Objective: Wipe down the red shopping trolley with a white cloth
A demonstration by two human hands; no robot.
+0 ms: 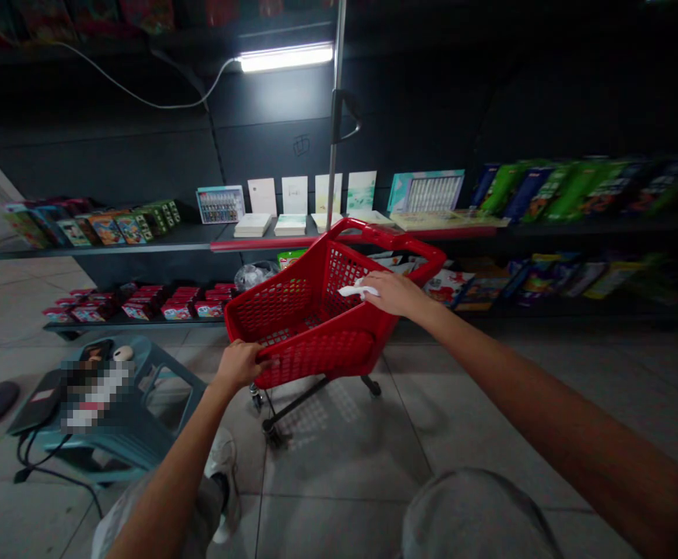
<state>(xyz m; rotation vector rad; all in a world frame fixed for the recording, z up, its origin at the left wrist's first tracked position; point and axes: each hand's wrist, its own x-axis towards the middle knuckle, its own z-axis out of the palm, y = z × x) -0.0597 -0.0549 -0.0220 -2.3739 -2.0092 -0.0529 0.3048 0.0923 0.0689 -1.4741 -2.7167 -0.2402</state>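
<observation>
On my feed the red cart (315, 310) stands on the tiled floor (373, 450) just in front of the low shelves (187, 233). Its long axis runs from near left to far right, with the handle (397, 237) pointing away at the shelves and the blunt front end facing me. The left hand (239, 363) is clenched on the near corner of the basket rim. The right hand (394, 293) rests on the right rim, fingers curled over what looks like a white cloth (357, 291). A blue stool (158, 388) sits to the left
</observation>
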